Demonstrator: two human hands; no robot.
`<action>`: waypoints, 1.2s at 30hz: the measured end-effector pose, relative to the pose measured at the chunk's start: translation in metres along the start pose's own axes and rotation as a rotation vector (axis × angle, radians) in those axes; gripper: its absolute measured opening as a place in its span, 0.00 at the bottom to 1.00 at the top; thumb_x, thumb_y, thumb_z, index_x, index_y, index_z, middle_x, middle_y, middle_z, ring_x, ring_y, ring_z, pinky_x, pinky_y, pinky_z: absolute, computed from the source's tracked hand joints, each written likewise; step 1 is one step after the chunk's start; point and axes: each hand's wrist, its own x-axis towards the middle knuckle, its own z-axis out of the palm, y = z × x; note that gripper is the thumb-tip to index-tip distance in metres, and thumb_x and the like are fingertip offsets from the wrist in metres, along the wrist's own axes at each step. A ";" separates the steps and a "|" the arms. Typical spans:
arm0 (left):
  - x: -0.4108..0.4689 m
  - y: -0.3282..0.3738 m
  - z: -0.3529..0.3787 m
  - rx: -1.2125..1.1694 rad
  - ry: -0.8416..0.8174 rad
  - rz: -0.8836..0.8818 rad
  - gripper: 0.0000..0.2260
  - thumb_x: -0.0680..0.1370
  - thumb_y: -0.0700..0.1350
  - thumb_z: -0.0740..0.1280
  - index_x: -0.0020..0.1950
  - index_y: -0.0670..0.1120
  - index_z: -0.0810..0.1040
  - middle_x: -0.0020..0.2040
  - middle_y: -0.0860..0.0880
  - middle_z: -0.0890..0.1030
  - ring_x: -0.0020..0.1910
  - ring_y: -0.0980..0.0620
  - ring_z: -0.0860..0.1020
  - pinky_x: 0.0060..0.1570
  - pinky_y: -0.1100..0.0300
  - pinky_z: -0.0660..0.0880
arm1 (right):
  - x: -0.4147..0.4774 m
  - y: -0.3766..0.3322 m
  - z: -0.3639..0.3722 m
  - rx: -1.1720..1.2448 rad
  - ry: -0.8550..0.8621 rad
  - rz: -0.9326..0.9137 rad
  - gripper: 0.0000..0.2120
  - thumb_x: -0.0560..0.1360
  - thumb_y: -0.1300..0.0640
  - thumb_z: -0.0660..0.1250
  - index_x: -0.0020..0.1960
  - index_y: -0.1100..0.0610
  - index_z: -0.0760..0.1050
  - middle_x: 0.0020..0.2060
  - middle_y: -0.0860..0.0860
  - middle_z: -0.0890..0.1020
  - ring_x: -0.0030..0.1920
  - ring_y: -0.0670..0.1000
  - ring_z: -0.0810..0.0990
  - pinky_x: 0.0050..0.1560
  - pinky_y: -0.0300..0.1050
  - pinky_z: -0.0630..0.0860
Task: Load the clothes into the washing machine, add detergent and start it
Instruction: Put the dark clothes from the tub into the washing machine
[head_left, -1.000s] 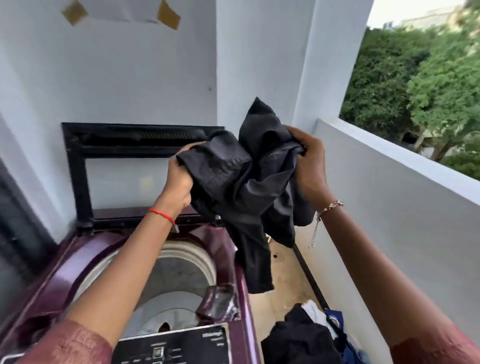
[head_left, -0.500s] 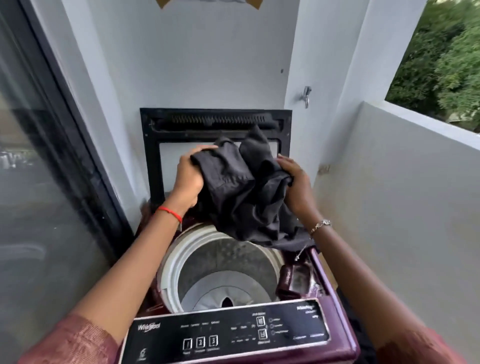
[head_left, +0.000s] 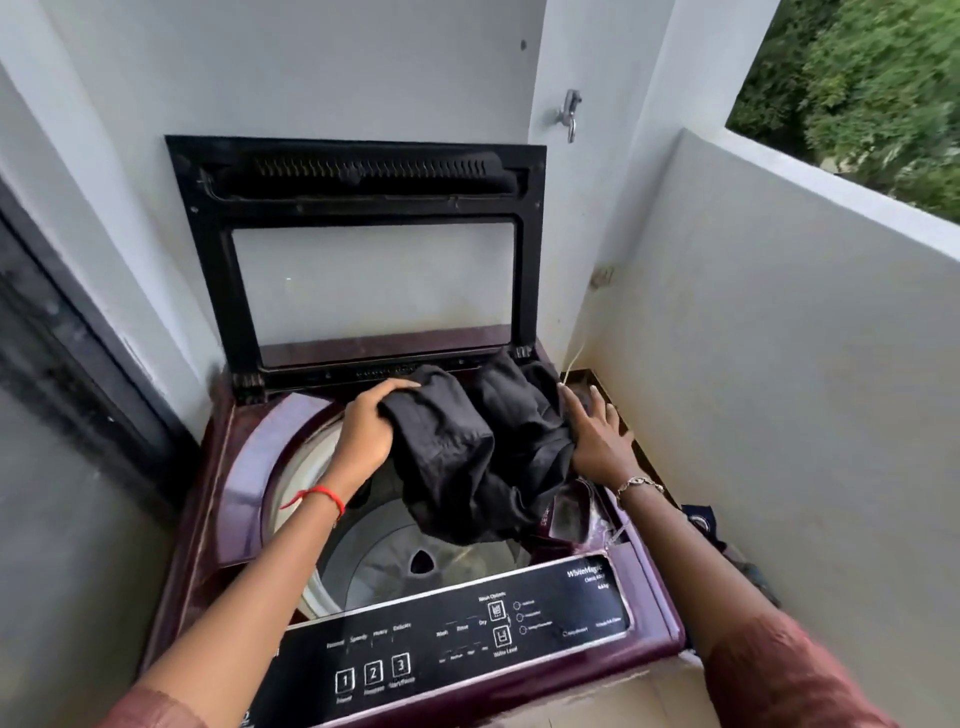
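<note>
Here the dark garment (head_left: 467, 457) hangs directly above the drum (head_left: 374, 566).
Left hand (head_left: 366, 434) grips it; right hand (head_left: 597, 441), fingers spread, rests against its side.

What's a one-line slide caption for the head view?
Left hand grips a black garment over the open drum of a maroon top-load washing machine; right hand spread open at its edge.

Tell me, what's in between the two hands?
A bunched black garment lies between the left hand, which grips it, and the right hand, over the tub. The head view shows it.
</note>
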 end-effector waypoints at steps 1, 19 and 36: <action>0.000 -0.003 0.002 0.029 -0.030 -0.009 0.23 0.71 0.23 0.54 0.54 0.44 0.79 0.53 0.45 0.81 0.54 0.49 0.78 0.50 0.71 0.72 | 0.003 0.005 0.003 0.025 -0.047 0.031 0.39 0.74 0.56 0.63 0.74 0.39 0.41 0.76 0.55 0.43 0.74 0.63 0.47 0.67 0.71 0.54; -0.004 -0.050 0.021 0.244 -0.205 -0.093 0.32 0.69 0.22 0.53 0.65 0.47 0.74 0.63 0.45 0.77 0.63 0.49 0.74 0.66 0.56 0.69 | 0.053 -0.012 0.038 0.115 0.159 0.094 0.17 0.74 0.73 0.53 0.58 0.65 0.72 0.70 0.62 0.65 0.68 0.64 0.65 0.62 0.56 0.68; -0.025 -0.044 -0.035 0.202 0.012 -0.111 0.27 0.72 0.25 0.55 0.66 0.46 0.72 0.63 0.47 0.76 0.62 0.54 0.73 0.65 0.58 0.68 | 0.014 -0.110 0.011 0.459 0.204 -0.119 0.22 0.68 0.75 0.54 0.59 0.68 0.74 0.52 0.64 0.80 0.56 0.63 0.77 0.53 0.49 0.74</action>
